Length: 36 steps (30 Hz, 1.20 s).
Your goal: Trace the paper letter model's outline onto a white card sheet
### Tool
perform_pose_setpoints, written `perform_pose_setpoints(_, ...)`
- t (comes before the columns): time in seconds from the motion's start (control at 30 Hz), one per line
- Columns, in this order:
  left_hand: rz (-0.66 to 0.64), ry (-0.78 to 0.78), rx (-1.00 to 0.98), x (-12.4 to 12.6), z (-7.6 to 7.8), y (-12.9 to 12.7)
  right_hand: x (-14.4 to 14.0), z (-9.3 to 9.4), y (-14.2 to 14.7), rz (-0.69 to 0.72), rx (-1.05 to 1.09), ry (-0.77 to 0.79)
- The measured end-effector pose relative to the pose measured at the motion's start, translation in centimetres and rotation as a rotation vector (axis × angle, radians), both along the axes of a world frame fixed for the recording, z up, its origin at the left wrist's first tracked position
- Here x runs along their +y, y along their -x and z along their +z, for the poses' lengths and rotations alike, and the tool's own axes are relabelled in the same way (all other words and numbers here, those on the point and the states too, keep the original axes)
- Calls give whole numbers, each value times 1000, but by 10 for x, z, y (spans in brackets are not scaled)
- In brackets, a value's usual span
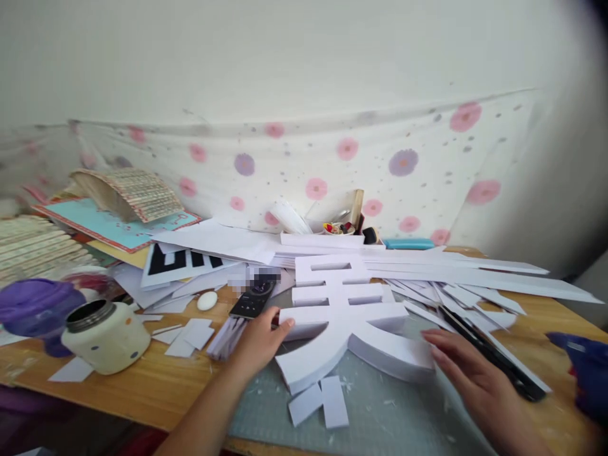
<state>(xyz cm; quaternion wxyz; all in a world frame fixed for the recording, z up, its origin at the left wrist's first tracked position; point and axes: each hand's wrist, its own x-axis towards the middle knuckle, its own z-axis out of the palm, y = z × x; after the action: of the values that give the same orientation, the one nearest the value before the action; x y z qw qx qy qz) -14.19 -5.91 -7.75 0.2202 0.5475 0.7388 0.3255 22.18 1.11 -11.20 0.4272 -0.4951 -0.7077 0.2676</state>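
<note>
The white letterform [339, 316] lies between the narrowly parted left hand [259, 342] and loosely spread right hand [479, 383].

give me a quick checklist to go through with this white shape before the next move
1. Left hand touching the white shape: ok, it is at the left end of a crossbar.
2. Right hand touching the shape: cannot tell, its fingertips are very near the right leg but blurred.
3. Shape over the grey mat: ok.
4. Mat free of loose paper: not ok, two small paper pieces lie in front of the shape.
5. Black tool well away from the right hand: not ok, it lies right beside it.
6. Jar closed: not ok, its mouth is open.
</note>
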Motion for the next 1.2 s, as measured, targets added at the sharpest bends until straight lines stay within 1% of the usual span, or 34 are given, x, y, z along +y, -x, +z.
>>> perform_pose_setpoints(0.03, -11, 2, -28, 1, -1, 1, 9, 0, -4, -43, 67, 88)
perform_pose_setpoints(0.07, -27, 5, -56, 1, -1, 2, 18, 1, -6, -58, 122, 185)
perform_pose_setpoints(0.1, -43, 7, -84, 1, -2, 3, 28, 2, -6, -32, 167, 281)
perform_pose_setpoints(0.17, -70, 12, -131, 2, -3, 6, 47, 6, -1, 49, 266, 420)
perform_pose_setpoints(0.27, -93, 1, -177, 2, -5, 8, 68, 14, 15, 151, 264, 539)
perform_pose_setpoints(0.37, -106, -19, -211, 0, -5, 7, 76, 21, 30, 209, 215, 548)
perform_pose_setpoints(0.5, -86, -25, -269, -2, -3, 6, 73, 22, 39, 260, 188, 523)
perform_pose_setpoints(0.67, -73, 8, -471, -5, 6, -2, 69, 16, 39, 289, 196, 496)
perform_pose_setpoints(0.77, -68, -5, -610, -7, 9, -7, 69, 14, 39, 303, 213, 511)
perform_pose_setpoints(0.87, -58, -54, -715, -9, 8, -10, 67, 14, 37, 274, 237, 525)
perform_pose_setpoints(0.97, -47, -134, -763, -12, 7, -11, 65, 13, 31, 217, 293, 545)
perform_pose_setpoints(1.03, -46, -201, -782, -14, 8, -11, 64, 12, 27, 257, 350, 594)
perform_pose_setpoints(1.1, -45, -267, -798, -16, 10, -11, 62, 10, 25, 344, 417, 638)
perform_pose_setpoints(1.17, -40, -328, -815, -16, 14, -11, 60, 10, 27, 384, 505, 620)
perform_pose_setpoints(1.2, -37, -355, -822, -16, 16, -12, 59, 10, 28, 380, 556, 589)
